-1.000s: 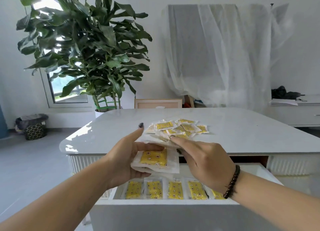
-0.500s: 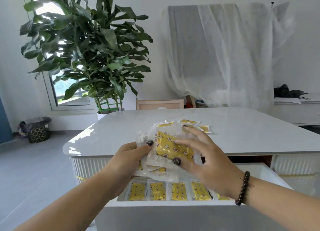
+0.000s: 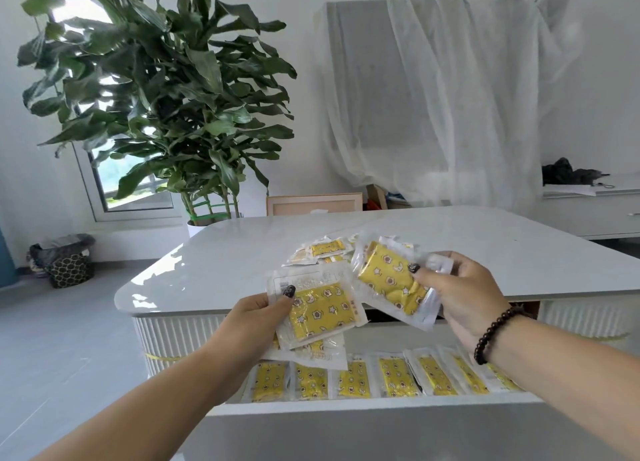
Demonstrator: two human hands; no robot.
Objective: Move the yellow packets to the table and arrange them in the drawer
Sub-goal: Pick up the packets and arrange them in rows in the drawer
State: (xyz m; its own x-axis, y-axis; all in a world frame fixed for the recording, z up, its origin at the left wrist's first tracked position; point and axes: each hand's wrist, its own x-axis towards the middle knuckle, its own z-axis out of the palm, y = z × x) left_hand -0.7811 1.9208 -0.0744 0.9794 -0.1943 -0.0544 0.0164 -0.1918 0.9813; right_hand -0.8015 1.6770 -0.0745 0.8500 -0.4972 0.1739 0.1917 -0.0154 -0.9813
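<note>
Over the open drawer (image 3: 381, 408) at the counter's near edge, the person's two hands have just drawn apart: half a second ago both were bunched on one overlapping clutch of packets, and now the right hand (image 3: 460, 294) has peeled a single yellow packet (image 3: 391, 280) clear and holds it tilted above the near edge of the counter (image 3: 225, 270), thumb curled over its face and fingers behind, a firm grip. The left hand (image 3: 256, 318) keeps the rest of the stack (image 3: 318, 311), thumb pinching the top packet's corner near a barcode label, with at least one more packet peeking out beneath. That split suggests the next packet is singled out and ready to go down into the drawer, where a row of packets (image 3: 381, 377) already stands side by side along the front wall; the right end of the row passes behind the right forearm, so its full extent cannot be told. A loose heap of packets (image 3: 325, 249) waits near the middle of the counter, so the job looks well under way but unfinished. The packets are flat, square-cornered pouches of clear crinkly film with wide sealed margins around a soft yellow insert printed with stars, moons and small faces; the film catches the light and likely slides easily. The counter is glossy pale stone with rounded corners, above a ribbed white base.
</note>
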